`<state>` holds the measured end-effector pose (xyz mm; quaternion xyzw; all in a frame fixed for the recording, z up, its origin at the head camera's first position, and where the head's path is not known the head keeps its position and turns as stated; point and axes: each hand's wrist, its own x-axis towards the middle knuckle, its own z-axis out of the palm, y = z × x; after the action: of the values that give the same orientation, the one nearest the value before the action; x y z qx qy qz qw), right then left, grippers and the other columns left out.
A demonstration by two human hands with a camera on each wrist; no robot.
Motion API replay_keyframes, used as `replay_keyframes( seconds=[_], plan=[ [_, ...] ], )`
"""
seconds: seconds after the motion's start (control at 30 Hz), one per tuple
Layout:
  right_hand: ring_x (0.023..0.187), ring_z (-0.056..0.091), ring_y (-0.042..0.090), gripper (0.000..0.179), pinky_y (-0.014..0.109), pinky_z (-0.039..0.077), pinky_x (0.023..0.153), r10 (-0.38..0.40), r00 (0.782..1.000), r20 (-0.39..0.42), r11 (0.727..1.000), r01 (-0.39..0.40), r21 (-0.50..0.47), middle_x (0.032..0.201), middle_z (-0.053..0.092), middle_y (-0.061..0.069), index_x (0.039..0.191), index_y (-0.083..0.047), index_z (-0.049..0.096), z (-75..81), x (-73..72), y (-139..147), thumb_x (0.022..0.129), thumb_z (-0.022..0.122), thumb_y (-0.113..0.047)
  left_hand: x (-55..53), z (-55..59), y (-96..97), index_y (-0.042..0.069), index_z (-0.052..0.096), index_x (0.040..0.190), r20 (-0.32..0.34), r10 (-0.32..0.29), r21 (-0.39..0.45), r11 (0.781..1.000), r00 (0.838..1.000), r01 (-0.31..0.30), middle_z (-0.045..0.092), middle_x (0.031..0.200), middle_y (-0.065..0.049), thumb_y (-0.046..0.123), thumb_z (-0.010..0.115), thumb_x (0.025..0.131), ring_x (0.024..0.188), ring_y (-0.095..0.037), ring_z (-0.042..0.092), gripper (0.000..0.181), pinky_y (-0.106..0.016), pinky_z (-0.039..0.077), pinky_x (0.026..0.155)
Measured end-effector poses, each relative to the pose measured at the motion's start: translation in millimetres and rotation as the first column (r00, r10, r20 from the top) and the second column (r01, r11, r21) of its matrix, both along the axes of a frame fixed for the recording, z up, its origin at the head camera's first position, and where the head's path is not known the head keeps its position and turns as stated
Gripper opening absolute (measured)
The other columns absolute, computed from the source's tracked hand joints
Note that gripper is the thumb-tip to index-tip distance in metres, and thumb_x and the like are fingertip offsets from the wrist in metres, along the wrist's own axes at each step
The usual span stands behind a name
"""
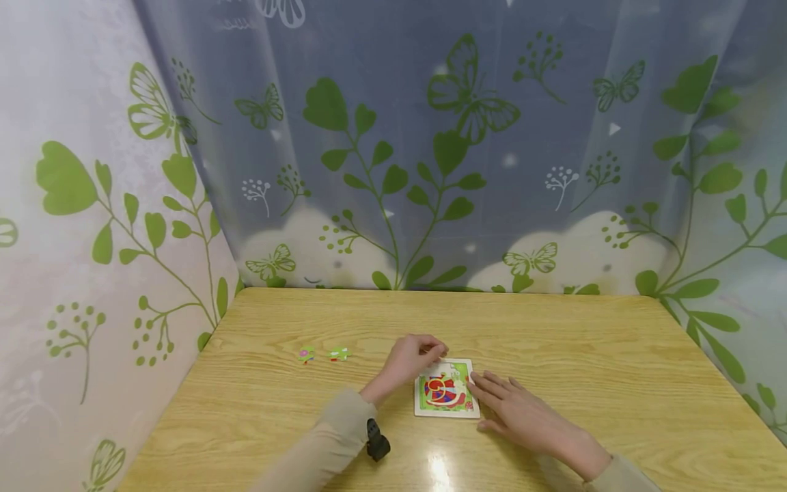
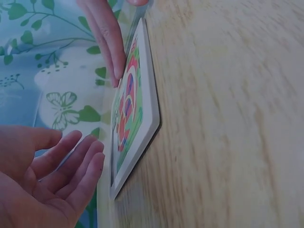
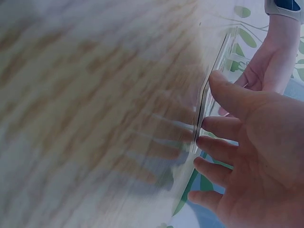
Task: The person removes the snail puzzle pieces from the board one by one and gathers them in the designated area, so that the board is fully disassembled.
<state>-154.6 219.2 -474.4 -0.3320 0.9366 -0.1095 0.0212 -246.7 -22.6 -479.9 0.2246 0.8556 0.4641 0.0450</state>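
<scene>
A small square jigsaw puzzle board [image 1: 447, 387] with a pale rim lies flat on the table, its picture a red and blue snail-like figure on green. A pale bare patch shows along its upper edge. My left hand [image 1: 415, 358] hovers at the board's upper left corner, fingers loosely bent; in the left wrist view nothing shows between the thumb and the fingers. My right hand [image 1: 522, 412] lies along the board's right side with nearly straight fingers, fingertips right at the rim. Over to the left lie two loose puzzle pieces, a green and pink piece [image 1: 305, 354] and a green and white piece [image 1: 339, 354].
The wooden table [image 1: 246, 410] stretches around the board on all sides. Behind it and along both sides hang curtains [image 1: 393, 171] printed with leaves and butterflies. A black band-like device [image 1: 377, 441] sits at the left wrist.
</scene>
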Motion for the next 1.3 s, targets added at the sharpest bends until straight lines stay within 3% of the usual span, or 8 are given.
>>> replay_keyframes(
  seconds=[0.23, 0.53, 0.73, 1.1, 1.3],
  plan=[
    [0.14, 0.04, 0.047, 0.065, 0.067, 0.036, 0.108, -0.001, 1.0, 0.008, 1.0, 0.001, -0.018, 0.154, 0.042, 0.023, 0.146, 0.001, 0.051, 2.0, 0.5, -2, 0.099, 0.063, -0.041, 0.8, -2.4, 9.8, 0.01, 0.078, 0.104, -0.044, -0.025, -0.078, 0.997, 0.999, 0.022, 0.076, 0.093, -0.001, 0.023, 0.061, 0.103, 0.083, -0.009, 0.067, 0.021, -0.023, 0.054, 0.075],
    [0.139, 0.042, 0.048, 0.063, 0.067, 0.038, 0.107, -0.005, 1.0, -0.006, 1.0, 0.004, -0.021, 0.152, 0.045, 0.024, 0.145, 0.002, 0.053, 3.3, 0.4, -4, 0.099, 0.064, -0.04, 5.2, -1.1, 16.1, 0.007, 0.078, 0.098, 0.012, -0.022, -0.101, 0.995, 1.0, 0.023, 0.075, 0.086, -0.002, 0.019, 0.063, 0.102, 0.069, -0.001, 0.06, 0.019, -0.019, 0.05, 0.064],
    [0.138, 0.044, 0.047, 0.063, 0.07, 0.037, 0.106, -0.011, 1.0, -0.008, 1.0, 0.011, -0.025, 0.151, 0.048, 0.023, 0.144, 0.0, 0.054, 3.8, -0.6, -5, 0.098, 0.065, -0.041, 5.1, -1.8, 18.0, 0.007, 0.078, 0.095, 0.002, -0.028, -0.123, 0.992, 1.0, 0.028, 0.075, 0.084, -0.001, 0.018, 0.064, 0.101, 0.067, 0.0, 0.059, 0.018, -0.018, 0.049, 0.062],
    [0.138, 0.044, 0.047, 0.058, 0.071, 0.038, 0.104, -0.004, 1.0, -0.027, 1.0, 0.004, 0.004, 0.15, 0.049, 0.022, 0.143, -0.005, 0.058, 2.8, -0.8, -6, 0.098, 0.064, -0.04, 5.6, 0.1, 20.2, 0.007, 0.077, 0.094, -0.014, -0.05, -0.156, 0.987, 0.999, 0.048, 0.075, 0.083, -0.001, 0.019, 0.064, 0.101, 0.062, 0.0, 0.055, 0.018, -0.018, 0.046, 0.06],
    [0.138, 0.044, 0.046, 0.057, 0.07, 0.039, 0.104, -0.007, 0.999, -0.039, 1.0, 0.008, 0.02, 0.15, 0.049, 0.022, 0.142, -0.004, 0.058, 2.0, -1.3, -7, 0.098, 0.065, -0.039, 5.8, 1.9, 22.1, 0.008, 0.077, 0.102, -0.036, -0.053, -0.183, 0.982, 0.998, 0.045, 0.073, 0.081, 0.001, 0.02, 0.063, 0.102, 0.061, 0.0, 0.053, 0.019, -0.018, 0.045, 0.058]
  ],
)
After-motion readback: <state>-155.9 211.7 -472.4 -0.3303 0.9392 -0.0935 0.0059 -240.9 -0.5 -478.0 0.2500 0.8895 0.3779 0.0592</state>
